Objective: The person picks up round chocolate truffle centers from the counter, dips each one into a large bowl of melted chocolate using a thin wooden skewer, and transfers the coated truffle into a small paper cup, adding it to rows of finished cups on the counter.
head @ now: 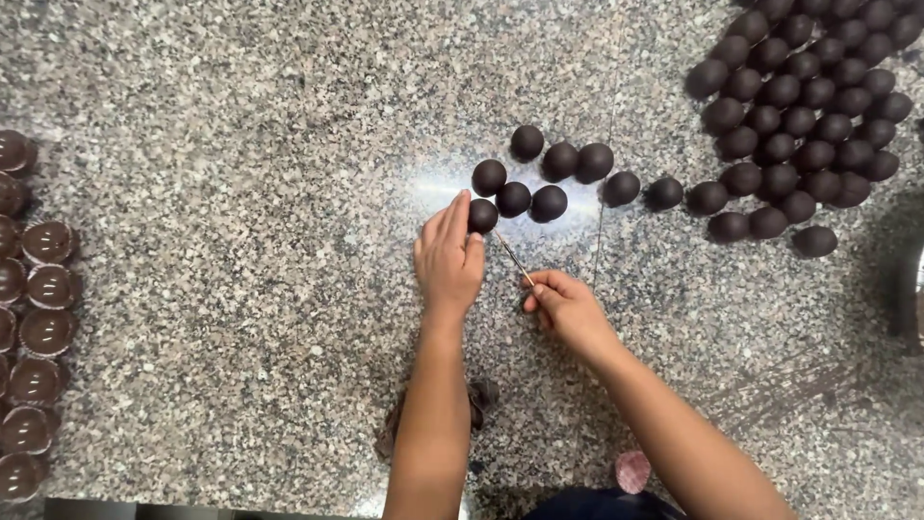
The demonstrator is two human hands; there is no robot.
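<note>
My left hand [448, 258] rests on the speckled granite surface [241, 173], its thumb and fingers closed on a dark chocolate ball [482, 215]. My right hand [563, 306] pinches a thin stick [513, 258] that points up to that same ball. Just beyond lie several more dark balls in a loose cluster [549, 173]. Whether the stick's tip enters the ball I cannot tell.
A large heap of dark chocolate balls [804, 116] fills the upper right. Along the left edge stand several chocolate-topped cups in brown paper cases [38, 327]. A dark object shows at the right edge [910, 289].
</note>
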